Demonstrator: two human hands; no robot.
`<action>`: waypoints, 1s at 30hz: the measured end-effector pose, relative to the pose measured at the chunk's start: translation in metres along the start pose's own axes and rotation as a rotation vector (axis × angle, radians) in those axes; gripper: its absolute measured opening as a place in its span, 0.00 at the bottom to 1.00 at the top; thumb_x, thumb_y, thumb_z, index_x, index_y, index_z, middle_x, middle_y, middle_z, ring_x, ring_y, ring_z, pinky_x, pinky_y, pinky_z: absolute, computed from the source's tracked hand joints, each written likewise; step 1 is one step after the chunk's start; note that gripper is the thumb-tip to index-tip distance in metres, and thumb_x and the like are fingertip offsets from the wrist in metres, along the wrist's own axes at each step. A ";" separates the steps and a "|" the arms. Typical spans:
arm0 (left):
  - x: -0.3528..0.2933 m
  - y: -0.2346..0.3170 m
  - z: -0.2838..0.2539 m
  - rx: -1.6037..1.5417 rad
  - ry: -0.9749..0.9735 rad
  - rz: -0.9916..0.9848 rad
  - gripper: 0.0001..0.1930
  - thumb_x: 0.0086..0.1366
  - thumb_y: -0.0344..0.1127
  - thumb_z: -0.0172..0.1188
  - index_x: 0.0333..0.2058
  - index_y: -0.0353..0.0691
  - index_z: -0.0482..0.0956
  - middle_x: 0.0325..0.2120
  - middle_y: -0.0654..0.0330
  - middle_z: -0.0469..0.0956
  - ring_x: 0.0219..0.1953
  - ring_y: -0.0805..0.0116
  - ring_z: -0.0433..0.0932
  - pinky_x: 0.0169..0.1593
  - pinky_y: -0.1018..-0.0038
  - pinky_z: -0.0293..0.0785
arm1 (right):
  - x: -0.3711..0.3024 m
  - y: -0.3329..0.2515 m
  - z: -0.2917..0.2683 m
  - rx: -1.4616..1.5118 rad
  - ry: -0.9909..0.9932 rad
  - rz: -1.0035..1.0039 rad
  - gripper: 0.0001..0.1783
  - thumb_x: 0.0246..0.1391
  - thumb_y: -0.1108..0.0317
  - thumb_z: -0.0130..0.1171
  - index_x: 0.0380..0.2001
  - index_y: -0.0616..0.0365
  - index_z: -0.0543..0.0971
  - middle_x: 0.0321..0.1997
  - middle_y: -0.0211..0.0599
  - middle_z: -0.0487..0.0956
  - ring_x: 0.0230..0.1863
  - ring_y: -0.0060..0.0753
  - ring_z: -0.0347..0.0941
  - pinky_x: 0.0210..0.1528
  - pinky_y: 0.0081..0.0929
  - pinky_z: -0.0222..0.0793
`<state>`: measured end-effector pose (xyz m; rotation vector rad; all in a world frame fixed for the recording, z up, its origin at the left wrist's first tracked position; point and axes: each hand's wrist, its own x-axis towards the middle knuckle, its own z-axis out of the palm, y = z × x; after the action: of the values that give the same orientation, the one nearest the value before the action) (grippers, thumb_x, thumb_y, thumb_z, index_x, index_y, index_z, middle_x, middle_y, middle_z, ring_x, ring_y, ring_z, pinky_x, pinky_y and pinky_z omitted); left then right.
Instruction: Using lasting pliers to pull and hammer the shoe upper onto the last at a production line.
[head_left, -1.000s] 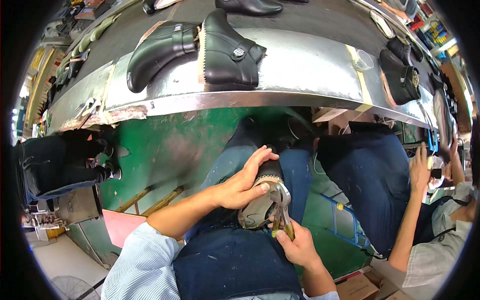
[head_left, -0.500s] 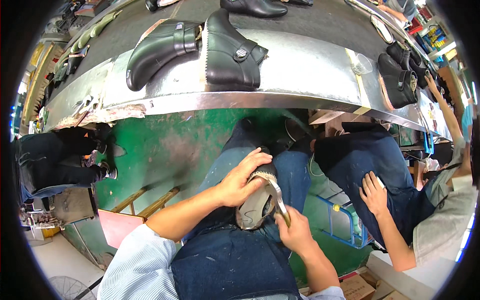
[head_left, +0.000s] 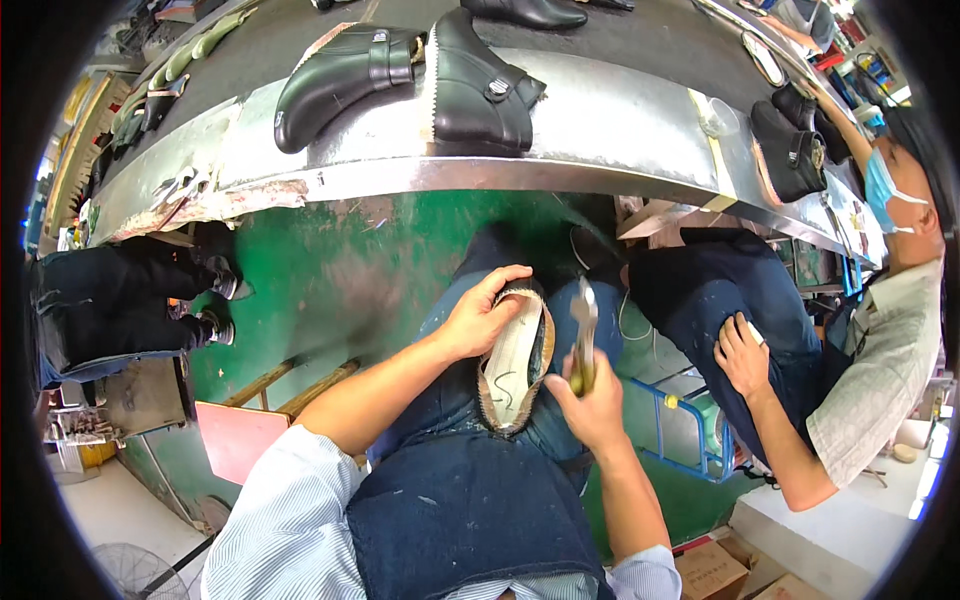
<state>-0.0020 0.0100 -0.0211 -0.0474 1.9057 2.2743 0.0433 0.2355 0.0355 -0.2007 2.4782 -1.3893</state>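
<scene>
A dark shoe (head_left: 514, 352) lies sole side up across my lap, its pale insole showing and its jagged upper edge folded in around the rim. My left hand (head_left: 480, 316) is closed on it along the left side near the upper end. In my right hand (head_left: 592, 405) is a pair of metal pincers (head_left: 585, 318) with a yellowish handle. My fingers wrap the handle, and the metal head points away from me, just right of the shoe and apart from it. Part of the grip is hidden by my fingers.
Black ankle boots (head_left: 480, 90) stand and lie on the metal-edged bench (head_left: 620, 120) ahead. At right sits a masked co-worker (head_left: 880, 340), one hand on a knee, near a blue metal frame (head_left: 690, 430). A pink-topped stool (head_left: 240, 438) is at left, with another person's legs (head_left: 120, 300) beyond.
The pincers have come off the shoe's rim and swung upright to the right. The shoe has turned so more of its insole shows. The co-worker has leaned into view.
</scene>
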 end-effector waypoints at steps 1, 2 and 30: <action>0.000 0.000 0.003 -0.004 -0.008 -0.004 0.20 0.69 0.28 0.53 0.59 0.40 0.69 0.50 0.60 0.74 0.52 0.71 0.72 0.57 0.74 0.68 | 0.012 -0.012 0.007 -0.066 0.134 0.008 0.23 0.54 0.63 0.65 0.51 0.62 0.74 0.33 0.45 0.80 0.37 0.44 0.80 0.43 0.35 0.74; 0.001 0.001 0.006 0.056 -0.011 0.012 0.20 0.69 0.28 0.53 0.59 0.40 0.69 0.50 0.60 0.74 0.52 0.71 0.72 0.57 0.74 0.68 | 0.029 -0.010 0.016 -0.081 0.215 -0.097 0.24 0.53 0.62 0.65 0.50 0.62 0.73 0.34 0.45 0.81 0.38 0.44 0.81 0.44 0.36 0.74; -0.067 0.024 0.016 0.111 -0.295 -0.235 0.60 0.58 0.38 0.71 0.70 0.32 0.28 0.67 0.41 0.54 0.68 0.58 0.58 0.69 0.67 0.55 | -0.035 0.009 0.003 0.291 -0.010 0.012 0.31 0.45 0.68 0.68 0.52 0.67 0.70 0.41 0.44 0.81 0.45 0.34 0.79 0.51 0.30 0.72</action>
<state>0.0618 0.0145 0.0145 0.0714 1.7659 1.9019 0.0776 0.2466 0.0326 -0.1280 2.2302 -1.7155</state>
